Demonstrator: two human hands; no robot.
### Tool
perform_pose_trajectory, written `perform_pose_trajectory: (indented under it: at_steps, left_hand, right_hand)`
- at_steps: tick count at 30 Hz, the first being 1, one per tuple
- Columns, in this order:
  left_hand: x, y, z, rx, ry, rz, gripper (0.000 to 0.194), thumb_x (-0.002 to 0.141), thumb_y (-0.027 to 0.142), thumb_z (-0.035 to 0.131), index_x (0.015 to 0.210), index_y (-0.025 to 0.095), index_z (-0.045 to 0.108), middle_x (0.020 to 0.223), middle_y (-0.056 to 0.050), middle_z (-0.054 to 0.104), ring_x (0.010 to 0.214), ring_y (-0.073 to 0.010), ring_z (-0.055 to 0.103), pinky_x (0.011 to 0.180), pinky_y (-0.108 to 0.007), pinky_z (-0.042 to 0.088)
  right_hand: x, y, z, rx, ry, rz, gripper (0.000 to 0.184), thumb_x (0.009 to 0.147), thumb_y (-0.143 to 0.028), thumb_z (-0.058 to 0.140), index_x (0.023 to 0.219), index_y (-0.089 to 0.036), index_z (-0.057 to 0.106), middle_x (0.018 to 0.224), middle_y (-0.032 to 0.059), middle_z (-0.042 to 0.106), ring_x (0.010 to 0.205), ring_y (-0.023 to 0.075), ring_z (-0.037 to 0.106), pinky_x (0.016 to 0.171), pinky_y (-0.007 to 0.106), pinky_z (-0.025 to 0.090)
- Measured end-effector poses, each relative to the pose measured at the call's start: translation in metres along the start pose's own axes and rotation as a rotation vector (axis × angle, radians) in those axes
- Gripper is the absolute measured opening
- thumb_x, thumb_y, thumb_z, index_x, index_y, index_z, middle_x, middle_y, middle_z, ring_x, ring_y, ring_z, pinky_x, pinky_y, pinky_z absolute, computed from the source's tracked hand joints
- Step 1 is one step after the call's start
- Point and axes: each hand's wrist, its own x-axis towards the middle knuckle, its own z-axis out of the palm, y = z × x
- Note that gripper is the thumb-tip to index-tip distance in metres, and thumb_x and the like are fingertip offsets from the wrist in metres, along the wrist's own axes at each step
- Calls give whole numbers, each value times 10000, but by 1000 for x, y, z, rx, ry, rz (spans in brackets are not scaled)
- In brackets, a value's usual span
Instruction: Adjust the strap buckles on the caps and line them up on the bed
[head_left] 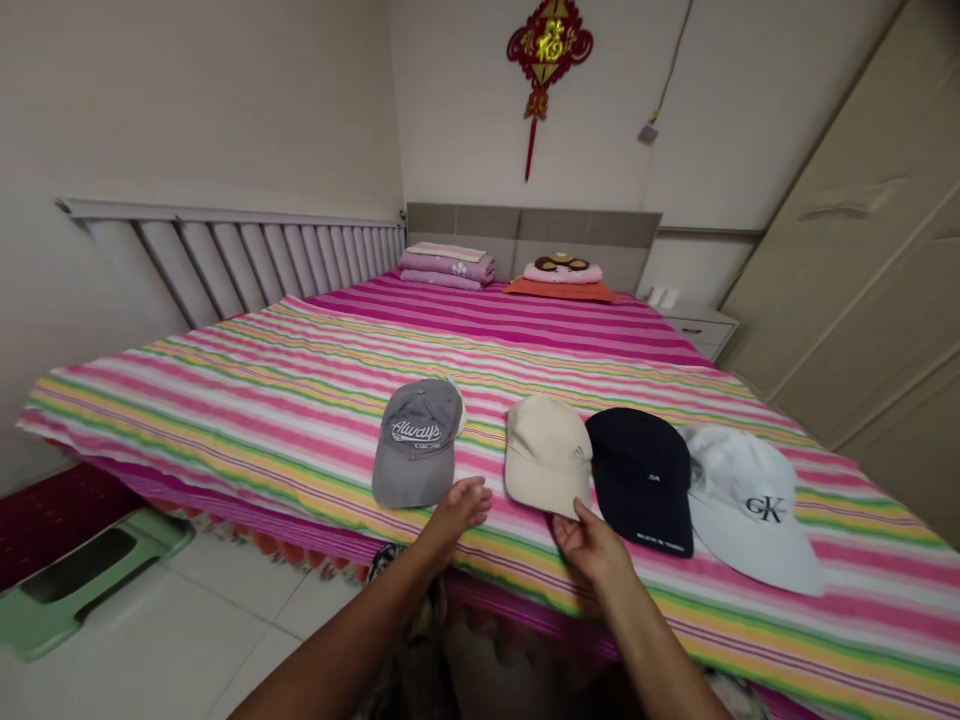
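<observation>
Right grip [592,545] pinches beige cap [546,445] by its brim [541,492]; left grip [457,510] released, just beside grey cap [416,455]. Nightstand drawer [682,327] looks closed, contents hidden.

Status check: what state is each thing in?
Grey cap: crown up
Beige cap: crown up
Black cap: crown up
White cap: crown up
Left hand: open, nothing visibly held
Right hand: at beige cap's brim, grip unclear
Drawer: shut
Purple bedding: folded
</observation>
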Motion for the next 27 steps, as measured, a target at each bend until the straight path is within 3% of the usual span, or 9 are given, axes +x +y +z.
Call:
perform_pose_trajectory:
  at_steps: [4,9,13,15,19,21,23,25,27]
  left_hand:
    - [25,18,10,-305,-147,-250,418,695,521,554,845,130,540,817,-83,621,743,-163,595,761,-313,427]
    - [29,48,10,-458,-279,-123,334,667,436,619,831,147,592,752,-51,655,766,-188,609,773,-317,427]
    - [12,53,22,-402,-370,-110,212,546,241,712,708,135,626,585,-9,636,540,-135,581,631,-264,439]
    - [-1,51,32,-338,-422,-147,177,510,218,719,612,107,626,499,-13,603,444,-113,537,531,-234,410]
    - [-26,46,55,-208,-488,-167,196,467,204,727,603,88,649,516,-38,617,452,-121,538,489,-221,389]
    - [-35,46,64,-144,-504,-147,180,478,207,719,604,100,649,525,-23,614,461,-107,531,492,-209,389]
    - [-40,46,67,-99,-503,-140,162,500,218,710,588,102,638,513,-9,597,448,-89,510,483,-197,382]
    - [-43,48,67,-66,-494,-135,163,513,229,705,579,102,626,509,1,580,442,-79,492,473,-191,373]
    - [-44,50,65,-25,-489,-137,154,507,209,705,585,104,624,513,7,574,445,-74,484,468,-185,366]
  right_hand:
    - [-25,13,-13,19,-92,8,121,781,-79,533,784,-186,590,673,-7,677,568,102,626,517,185,517]
    - [-58,37,-74,-332,-394,-87,307,709,-252,652,1004,-186,599,941,69,678,851,212,625,697,311,507]
    - [-62,22,-101,-796,-545,-129,381,613,-336,705,952,-174,644,917,87,684,896,275,600,772,386,467]
    - [-65,1,-95,-965,-569,-214,368,604,-326,709,941,-188,649,945,88,676,947,282,576,836,407,432]
    - [-84,-33,-53,-938,-438,-417,351,723,-424,590,979,-186,614,967,105,655,946,255,575,845,395,419]
    - [-98,-34,-29,-959,-509,-479,323,738,-423,576,953,-185,618,938,83,647,914,233,570,812,343,426]
    - [-108,-27,-13,-931,-577,-421,291,753,-439,554,875,-179,599,752,34,620,688,167,569,607,260,444]
    - [-113,-16,-5,-851,-575,-337,284,749,-461,551,755,-177,539,557,-30,508,450,87,430,419,194,326]
    - [-114,-9,-5,-775,-551,-275,300,737,-463,567,691,-184,470,479,-71,400,375,49,281,369,174,205]
